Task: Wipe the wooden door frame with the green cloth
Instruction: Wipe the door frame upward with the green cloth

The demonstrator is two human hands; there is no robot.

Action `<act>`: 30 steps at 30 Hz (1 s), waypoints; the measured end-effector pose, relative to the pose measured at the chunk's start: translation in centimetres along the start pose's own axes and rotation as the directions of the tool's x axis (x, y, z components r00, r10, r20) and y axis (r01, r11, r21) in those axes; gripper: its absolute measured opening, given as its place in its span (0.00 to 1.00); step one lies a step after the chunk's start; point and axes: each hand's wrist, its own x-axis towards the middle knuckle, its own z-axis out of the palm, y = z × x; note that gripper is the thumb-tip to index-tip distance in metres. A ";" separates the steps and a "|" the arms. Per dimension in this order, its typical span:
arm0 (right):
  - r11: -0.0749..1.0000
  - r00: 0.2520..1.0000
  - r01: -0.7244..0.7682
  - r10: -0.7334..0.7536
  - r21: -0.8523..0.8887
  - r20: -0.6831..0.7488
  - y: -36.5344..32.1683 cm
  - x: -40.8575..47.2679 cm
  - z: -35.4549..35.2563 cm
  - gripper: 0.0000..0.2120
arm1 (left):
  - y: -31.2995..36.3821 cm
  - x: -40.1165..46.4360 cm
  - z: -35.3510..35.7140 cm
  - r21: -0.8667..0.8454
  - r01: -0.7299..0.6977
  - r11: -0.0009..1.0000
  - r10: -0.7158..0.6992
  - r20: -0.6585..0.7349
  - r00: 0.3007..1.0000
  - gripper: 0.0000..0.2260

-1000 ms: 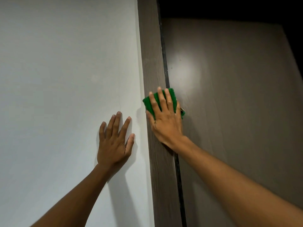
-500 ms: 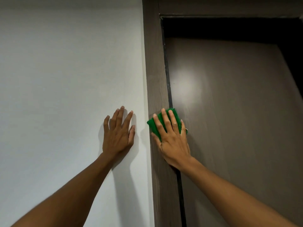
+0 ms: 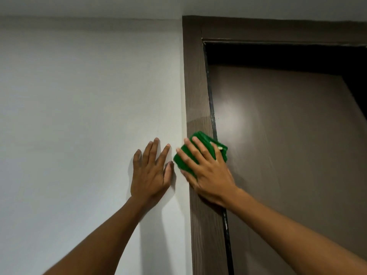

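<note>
The dark brown wooden door frame (image 3: pixel 195 86) runs up the middle of the view and turns right along the top. A folded green cloth (image 3: pixel 204 144) lies flat against the upright of the frame, pressed there by my right hand (image 3: pixel 206 171) with its fingers spread over it. My left hand (image 3: pixel 152 173) rests flat on the white wall (image 3: pixel 89 106) just left of the frame, fingers apart and holding nothing.
A brown door leaf (image 3: pixel 288 145) stands to the right of the frame, with a black gap above it. A dark seal strip (image 3: pixel 211 108) runs along the frame's inner edge. The ceiling (image 3: pixel 178 4) meets the wall at the top.
The camera has tilted up, so the frame's top corner and the ceiling now show. My right hand with the cloth has slid up the frame, nearer my left hand, which stays flat on the wall.
</note>
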 end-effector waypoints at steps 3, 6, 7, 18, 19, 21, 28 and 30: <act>0.997 0.997 -0.068 0.069 0.045 -0.016 0.6 -1.9 0.6 0.29 | 0.0 0.0 0.2 0.005 0.001 1.000 -0.001 -0.004 1.000 0.26; 0.969 0.977 -0.205 0.211 0.138 -0.035 1.3 2.0 -0.1 0.29 | -0.1 0.0 0.5 0.005 0.003 1.000 -0.002 -0.022 1.000 0.26; 0.956 0.965 -0.250 0.259 0.154 -0.038 1.7 3.9 -0.3 0.29 | -0.2 -0.1 0.6 0.002 0.002 1.000 -0.002 -0.027 1.000 0.26; 0.967 0.961 -0.238 0.248 0.087 -0.126 3.3 11.4 -0.6 0.28 | -0.3 0.0 0.5 0.014 0.005 1.000 -0.004 -0.031 1.000 0.26; 0.966 0.962 -0.240 0.250 0.099 -0.112 3.6 10.7 -0.5 0.28 | -0.2 0.0 0.5 0.013 0.003 1.000 -0.002 -0.030 1.000 0.26; 0.929 0.933 -0.328 0.347 0.172 -0.095 4.2 10.8 -0.7 0.28 | -0.2 0.0 0.6 0.010 0.001 1.000 -0.001 -0.028 1.000 0.26; 0.813 0.818 -0.541 0.568 0.216 -0.090 5.2 16.5 -1.8 0.28 | -0.2 0.1 0.9 -0.002 -0.004 1.000 0.004 -0.043 0.999 0.26; 0.834 0.834 -0.524 0.544 0.174 -0.092 5.1 17.7 -1.9 0.28 | -0.3 0.1 0.9 -0.007 -0.002 1.000 0.002 -0.050 0.999 0.26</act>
